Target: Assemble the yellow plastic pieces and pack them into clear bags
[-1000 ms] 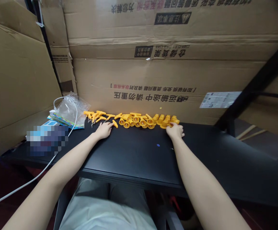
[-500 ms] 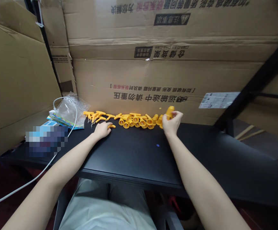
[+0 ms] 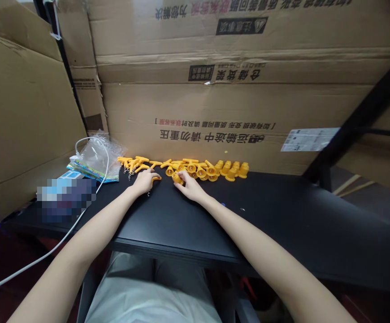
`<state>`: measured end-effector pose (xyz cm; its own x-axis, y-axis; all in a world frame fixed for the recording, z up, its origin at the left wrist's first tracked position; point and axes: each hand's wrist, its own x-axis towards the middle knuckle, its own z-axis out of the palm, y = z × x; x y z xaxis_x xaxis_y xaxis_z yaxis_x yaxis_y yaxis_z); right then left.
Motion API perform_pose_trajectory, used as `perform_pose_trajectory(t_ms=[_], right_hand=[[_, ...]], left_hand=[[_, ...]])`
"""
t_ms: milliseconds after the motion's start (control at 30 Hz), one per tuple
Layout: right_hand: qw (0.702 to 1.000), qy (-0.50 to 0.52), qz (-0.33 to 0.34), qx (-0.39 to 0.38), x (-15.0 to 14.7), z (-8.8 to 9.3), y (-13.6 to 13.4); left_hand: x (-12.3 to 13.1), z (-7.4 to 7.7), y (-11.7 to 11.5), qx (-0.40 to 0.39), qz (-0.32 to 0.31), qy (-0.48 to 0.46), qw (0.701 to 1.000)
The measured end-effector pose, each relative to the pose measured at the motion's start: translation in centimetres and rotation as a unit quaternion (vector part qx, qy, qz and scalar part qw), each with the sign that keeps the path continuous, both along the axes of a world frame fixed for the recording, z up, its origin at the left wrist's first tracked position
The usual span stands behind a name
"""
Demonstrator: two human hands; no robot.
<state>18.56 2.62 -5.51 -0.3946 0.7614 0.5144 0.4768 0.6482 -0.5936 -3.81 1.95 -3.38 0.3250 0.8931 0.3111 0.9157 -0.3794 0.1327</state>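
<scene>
A row of several small yellow plastic parts [image 3: 195, 169] lies along the back of the black table [image 3: 282, 224], against the cardboard. My left hand [image 3: 144, 180] rests on the table with its fingers curled round a yellow T-shaped piece [image 3: 156, 179] with a small chain. My right hand [image 3: 190, 186] lies just to its right, fingers closed on a yellow cup-shaped piece [image 3: 177, 178] at the front of the row. A group of yellow caps [image 3: 232, 170] stands at the row's right end, apart from both hands.
Large cardboard sheets [image 3: 235, 89] wall in the back and left. At the table's left lie a clear plastic bag [image 3: 96, 154], a colourful packet, a white cable [image 3: 47, 255] and a blurred-out item. A black frame bar [image 3: 359, 116] slants at right.
My right hand, lifted with a yellow cap half a second ago, has swung left and come down on a cup-shaped piece beside my left hand. The left hand closed on the T-shaped piece.
</scene>
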Motion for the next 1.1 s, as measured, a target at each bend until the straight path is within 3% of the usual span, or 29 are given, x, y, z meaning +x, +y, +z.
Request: perform_pose_trajectory(t_ms=[200,367,500,600,933,1100], right_hand=[[0.997,-0.074,0.008,-0.036,0.9,0.2,0.0],[0.988,-0.148,-0.022,0.024,1.2,0.6,-0.3],[0.974,-0.181,-0.033,0.129,1.0,1.0,-0.6],[0.961,-0.182,-0.081,0.191,1.0,1.4,-0.7],[0.926,-0.24,-0.143,0.253,1.6,2.2,-0.7],[0.93,-0.218,-0.173,0.24,2.0,2.1,-0.2]], left_hand=[[-0.5,0.2,-0.1,-0.049,-0.003,0.063,0.997],[-0.4,-0.1,-0.1,-0.022,0.024,0.059,0.998],[-0.2,0.0,-0.2,-0.005,0.046,0.003,0.999],[0.2,0.3,-0.5,0.009,0.056,-0.023,0.998],[0.5,1.0,-1.0,0.061,0.051,-0.052,0.996],[0.5,1.1,-1.1,0.066,0.049,-0.058,0.995]])
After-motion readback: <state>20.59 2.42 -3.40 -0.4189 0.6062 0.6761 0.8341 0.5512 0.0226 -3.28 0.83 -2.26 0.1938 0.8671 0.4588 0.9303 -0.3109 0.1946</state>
